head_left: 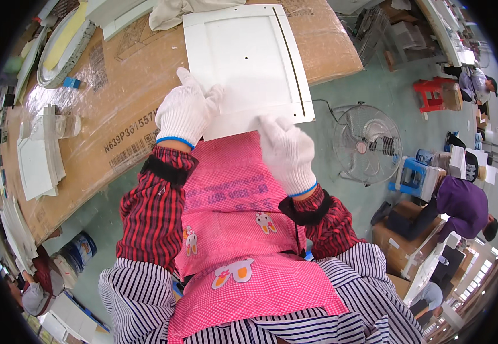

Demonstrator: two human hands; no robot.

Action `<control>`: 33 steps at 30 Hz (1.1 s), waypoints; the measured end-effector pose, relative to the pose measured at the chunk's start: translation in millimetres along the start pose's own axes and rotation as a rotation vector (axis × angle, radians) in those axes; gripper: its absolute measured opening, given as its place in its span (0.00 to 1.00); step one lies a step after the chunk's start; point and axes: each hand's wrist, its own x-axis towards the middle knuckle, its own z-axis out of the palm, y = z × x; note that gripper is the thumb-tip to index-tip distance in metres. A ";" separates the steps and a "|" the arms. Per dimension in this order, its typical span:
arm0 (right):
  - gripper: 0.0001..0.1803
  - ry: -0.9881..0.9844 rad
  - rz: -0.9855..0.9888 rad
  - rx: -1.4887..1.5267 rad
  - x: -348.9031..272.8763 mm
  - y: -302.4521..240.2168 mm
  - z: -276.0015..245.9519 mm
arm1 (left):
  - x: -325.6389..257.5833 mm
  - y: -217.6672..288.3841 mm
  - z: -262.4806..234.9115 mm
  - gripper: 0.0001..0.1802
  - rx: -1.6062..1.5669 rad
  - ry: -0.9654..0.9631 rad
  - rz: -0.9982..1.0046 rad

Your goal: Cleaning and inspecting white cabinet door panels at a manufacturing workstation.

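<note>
Fingers (200,92) of the left hand (187,112) lie flat and spread on the near left part of a white panel (249,57), pressing down rather than gripping; those of the right hand (286,150) curl over the panel's near edge, and whether they pinch it cannot be told. Both hands wear white knit gloves with blue cuffs, above red plaid sleeves and black wrist bands. The panel is a square plastic piece with a raised border, a small hole near its middle and a dark slot along its right side; it rests on the surface (117,114), with its near edge overhanging toward a pink checked apron (243,229) on the person's lap. The surface is covered in brown cardboard under clear film. On it at the left stand stacks of white parts (40,155), and at the far left lies a round grey frame (60,46). A white cloth (174,11) sits at the far edge. The floor (340,97) is green. To the right stands a round fan (367,144), a blue stool (412,175) and a red stool (432,94). A person in purple (464,206) bends over cardboard boxes (401,243) at the right.
</note>
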 end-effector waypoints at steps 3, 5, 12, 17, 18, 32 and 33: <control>0.07 0.315 0.018 0.259 -8.4 20.1 2.9 | 0.8 2.3 0.1 0.53 -0.017 -0.005 0.004; 0.08 0.440 0.304 0.262 -15.4 46.1 -3.2 | -1.1 2.2 6.8 0.53 -0.036 -0.015 -0.005; 0.14 0.199 0.793 1.069 -4.3 63.6 -19.3 | -38.7 1.6 35.8 0.38 0.027 0.067 0.278; 0.13 0.079 0.880 1.088 -36.0 87.5 -34.9 | -86.4 -13.8 60.6 0.30 0.152 0.015 0.487; 0.13 0.091 0.865 1.050 -42.5 96.5 -39.5 | -93.6 -4.1 38.1 0.28 0.211 -0.205 0.503; 0.17 -0.139 0.585 0.873 37.9 70.6 -47.3 | -92.5 -32.6 54.5 0.30 0.174 0.534 1.084; 0.17 -0.208 0.588 0.900 52.1 50.4 -50.1 | -103.1 -41.1 53.2 0.30 0.161 0.580 1.026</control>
